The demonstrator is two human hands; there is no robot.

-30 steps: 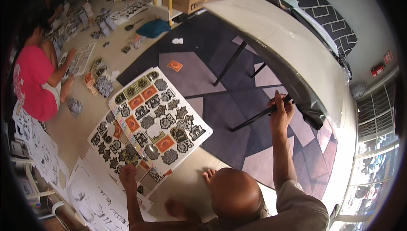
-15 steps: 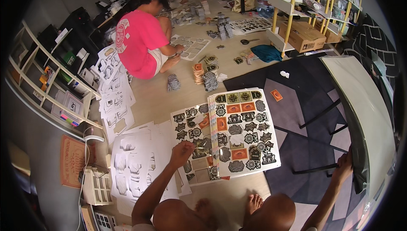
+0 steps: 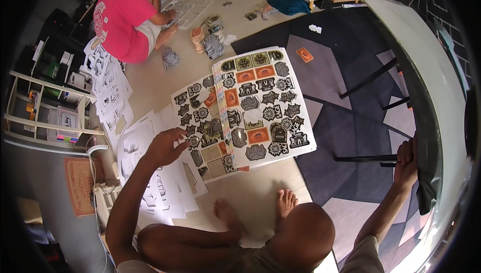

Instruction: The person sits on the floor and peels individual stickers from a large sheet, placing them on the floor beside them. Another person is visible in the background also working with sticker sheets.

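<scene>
My left hand (image 3: 168, 146) hovers over the left edge of a partly used sticker sheet (image 3: 214, 168), its thumb and fingers apart with nothing between them. Beside it lies a stack of printed sticker sheets (image 3: 260, 108), white with black, olive and orange designs. Out at the right, my right hand (image 3: 406, 162) is closed round the dark edge of a white-topped table (image 3: 407, 37), close to a black table leg; its fingertips are partly hidden.
White cut-out waste sheets (image 3: 145, 147) spread along the left. A person in a pink shirt (image 3: 123, 22) crouches at far left, near stacks of cut stickers (image 3: 214, 46). A low shelf (image 3: 50, 115) stands left. One orange sticker (image 3: 304, 55) lies on the dark patterned rug (image 3: 320, 92).
The view has shifted, so the sheets appear higher and further left. My left hand has drawn back leftward and its fingers have spread. My right hand still grips the table edge.
</scene>
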